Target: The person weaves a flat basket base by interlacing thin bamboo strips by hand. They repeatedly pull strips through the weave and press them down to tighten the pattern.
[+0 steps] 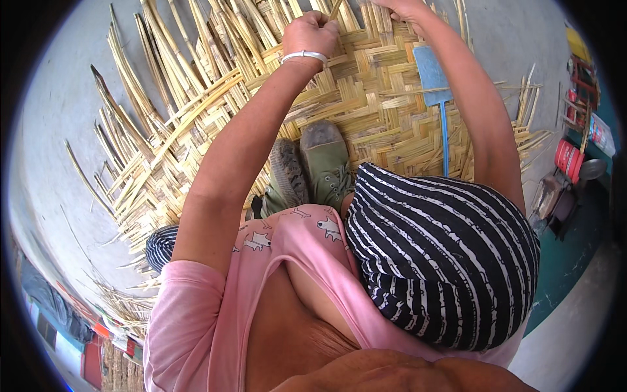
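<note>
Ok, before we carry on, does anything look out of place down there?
One thing: a blue flat-headed swatter lies on the woven mat beside the right forearm. It looks odd among the strips, whose uneven loose ends seem unfinished rather than damaged.

The left arm (245, 137) rises from the lower left of the frame, bare below the sleeve, to a curled left hand (311, 34) at the top centre. The right arm (473, 85) slants from the right side toward upper centre, its right hand (401, 9) partly cut off by the top edge.
</note>
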Demonstrator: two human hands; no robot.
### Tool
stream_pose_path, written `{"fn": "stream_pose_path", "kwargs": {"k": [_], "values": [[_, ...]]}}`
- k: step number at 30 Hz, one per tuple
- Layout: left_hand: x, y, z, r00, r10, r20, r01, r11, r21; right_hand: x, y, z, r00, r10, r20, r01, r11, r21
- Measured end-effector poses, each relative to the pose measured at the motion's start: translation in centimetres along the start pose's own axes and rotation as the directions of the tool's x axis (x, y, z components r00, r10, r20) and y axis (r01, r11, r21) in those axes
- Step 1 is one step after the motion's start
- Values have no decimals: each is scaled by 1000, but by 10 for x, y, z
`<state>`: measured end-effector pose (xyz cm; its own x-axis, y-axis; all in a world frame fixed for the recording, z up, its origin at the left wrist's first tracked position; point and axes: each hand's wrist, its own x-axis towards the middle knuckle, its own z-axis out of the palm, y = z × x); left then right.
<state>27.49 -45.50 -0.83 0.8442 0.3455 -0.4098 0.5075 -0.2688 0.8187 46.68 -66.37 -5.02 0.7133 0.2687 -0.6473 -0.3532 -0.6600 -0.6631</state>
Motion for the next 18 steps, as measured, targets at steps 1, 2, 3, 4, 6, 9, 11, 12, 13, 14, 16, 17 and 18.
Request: {"fn": "stream_pose_path", "kwargs": {"k": [1, 2, 3, 4, 6, 9, 11, 12, 13, 14, 16, 17, 18], "values": [[1, 0, 1, 1000, 3, 6, -3, 1000, 1, 4, 7, -2, 1000, 3, 2, -3, 999, 44], [1, 0, 2, 1000, 3, 14, -3, 1000, -4, -4, 0, -2, 997, -57, -60, 47, 984, -170], [1, -1, 1, 1000, 6, 6, -6, 1000, 0, -14, -16, 4, 986, -135, -93, 92, 923, -373], [1, -2, -1, 1000, 9, -2, -9, 1000, 4, -19, -26, 11, 969, -220, -110, 122, 820, -560], [0, -1, -1, 1000, 15, -2, -15, 1000, 5, -21, -32, 18, 964, -201, -172, 38, 749, -661], [0, -1, 1, 999, 30, -12, -30, 999, -13, -19, -31, 22, 959, -212, -190, 13, 699, -715], [-1, -3, 3, 997, 61, -38, -63, 997, -45, -23, -33, 25, 955, -225, -193, 9, 674, -738], [-1, -5, 3, 997, 68, -44, -70, 997, -45, -28, -37, 26, 952, -230, -204, -3, 654, -756], [-1, -7, 4, 996, 76, -50, -78, 996, -44, -34, -42, 28, 948, -236, -214, -17, 634, -773], [0, -9, 5, 995, 84, -57, -86, 995, -43, -46, -53, 31, 939, -277, -205, 3, 599, -801], [8, -18, 12, 996, 74, -52, -76, 996, -53, -67, -76, 38, 916, -362, -174, 46, 526, -849], [9, -16, 13, 997, 71, -42, -74, 995, -62, -68, -74, 36, 900, -412, -139, 98, 504, -858], [9, -16, 12, 999, 47, -8, -48, 997, -65, -69, -71, 32, 882, -461, -102, 150, 478, -865]]}}
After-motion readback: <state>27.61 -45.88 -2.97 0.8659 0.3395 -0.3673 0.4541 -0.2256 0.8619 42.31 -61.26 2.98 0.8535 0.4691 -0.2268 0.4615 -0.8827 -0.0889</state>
